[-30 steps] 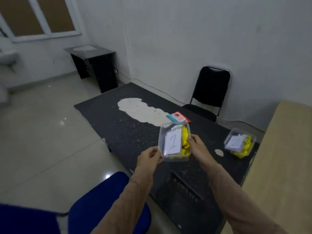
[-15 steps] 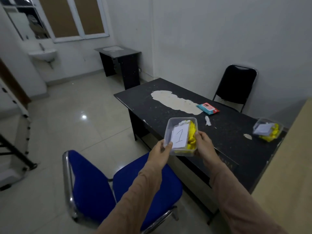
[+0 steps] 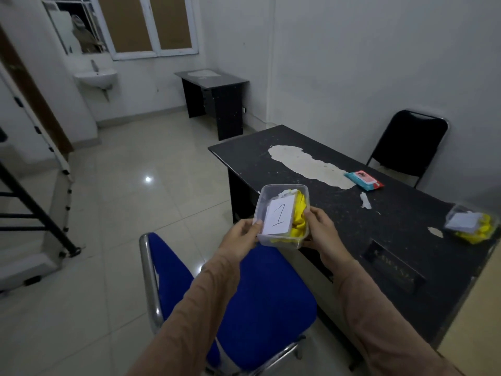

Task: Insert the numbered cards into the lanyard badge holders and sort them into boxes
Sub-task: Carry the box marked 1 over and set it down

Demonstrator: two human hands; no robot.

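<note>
Box [image 3: 260,210] carrying card 1 [image 3: 279,217] hangs over the blue chair [image 3: 260,297], long axis pointing away. Left hand [image 3: 242,236] pinches its near-left rim; right hand [image 3: 321,230] curls round the right wall. Yellow lanyards [image 3: 299,221], seemingly, fill it. Desk [image 3: 352,218] lies just beyond, rightward.

Big desk [image 3: 401,240]: black with tiny pale specks, standing near the white wall.
Pale patch [image 3: 306,165]: a long cream spot on the desk top.
Packet [image 3: 363,180]: blue and red, lying flat on the desk, just beside the end of the pale patch.
White scrap [image 3: 365,200]: small, on the desk near the packet.
Blue chair [image 3: 265,308]: soft blue seat, shiny metal frame, close to the desk's near side.
Black chair [image 3: 406,142]: behind the desk, by the wall.
Small table [image 3: 217,85]: black, in the far corner.
Sink [image 3: 96,77]: white, on the far wall, left of the small table.
Window [image 3: 146,25]: white frame, brown panes.
Floor [image 3: 122,213]: shiny pale tiles with one bright dot of light.
Stairs [image 3: 32,213]: at the left, with a dark slanting rail.
Tan top [image 3: 477,321]: light wood, at the right edge, next to the desk.
</note>
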